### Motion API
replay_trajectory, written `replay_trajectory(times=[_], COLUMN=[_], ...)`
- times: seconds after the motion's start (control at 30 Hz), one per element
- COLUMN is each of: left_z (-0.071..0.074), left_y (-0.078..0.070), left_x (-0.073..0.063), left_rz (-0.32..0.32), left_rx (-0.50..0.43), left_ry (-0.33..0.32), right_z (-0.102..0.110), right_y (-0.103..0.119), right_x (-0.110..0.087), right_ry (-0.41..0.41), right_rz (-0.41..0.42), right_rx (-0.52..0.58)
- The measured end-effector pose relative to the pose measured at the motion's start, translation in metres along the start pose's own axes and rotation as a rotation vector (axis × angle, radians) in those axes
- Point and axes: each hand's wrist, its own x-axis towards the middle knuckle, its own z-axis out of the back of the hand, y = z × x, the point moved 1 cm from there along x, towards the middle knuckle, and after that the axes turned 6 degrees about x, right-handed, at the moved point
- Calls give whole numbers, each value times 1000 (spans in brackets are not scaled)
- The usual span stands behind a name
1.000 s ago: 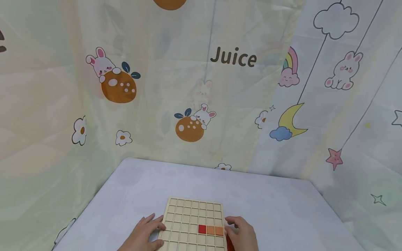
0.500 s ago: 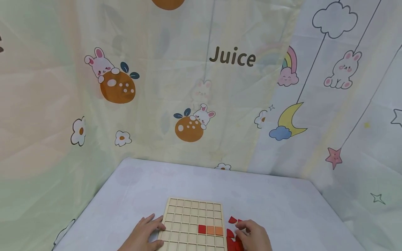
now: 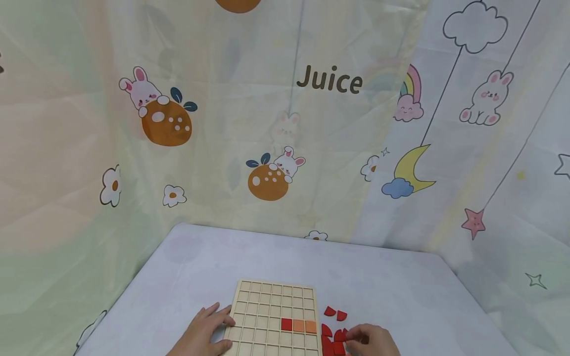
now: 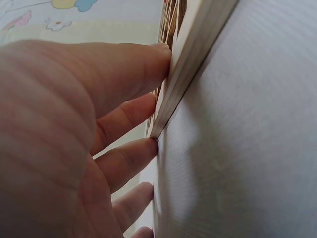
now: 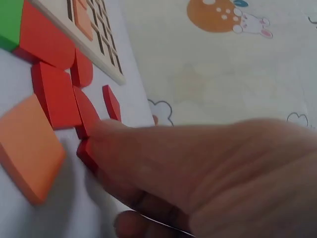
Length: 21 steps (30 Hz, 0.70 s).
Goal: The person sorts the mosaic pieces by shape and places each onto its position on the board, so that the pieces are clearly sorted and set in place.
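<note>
A pale wooden grid board (image 3: 262, 312) lies on the table, with one red square (image 3: 287, 325) and two orange squares (image 3: 305, 326) set in one row. My left hand (image 3: 206, 329) rests at its left edge; in the left wrist view the thumb and two nearly straight fingers touch the wooden rim (image 4: 185, 69). Right of the board, my right hand (image 3: 371, 340) is bent over several loose red pieces. Its thumb and fingers pinch a small red piece (image 5: 86, 154), mostly hidden by the thumb in the right wrist view.
Red quarter-round pieces (image 3: 341, 315) lie beyond the right hand, and a red square block (image 5: 55, 94) sits nearer. An orange block (image 5: 32, 148) and a green piece (image 5: 10, 25) show in the right wrist view. Printed curtains (image 3: 213, 123) stand behind the white table (image 3: 378, 277).
My right hand has moved right and toward me, away from the board's edge, uncovering several red pieces. The left hand and the squares on the board have stayed put.
</note>
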Motion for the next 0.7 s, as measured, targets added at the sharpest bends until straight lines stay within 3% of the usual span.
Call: replay_trajectory(times=[0.17, 0.43, 0.7], left_z=[0, 0, 0], left_y=[1, 1, 1], left_x=[0, -1, -1], left_rz=[-7, -9, -13], left_rx=[7, 0, 9], left_ry=[0, 6, -3], right_z=[3, 12, 12], right_y=[-10, -19, -19], right_x=[2, 0, -3], right_ry=[118, 193, 254], right_rz=[-5, -3, 57], right_rx=[34, 49, 72])
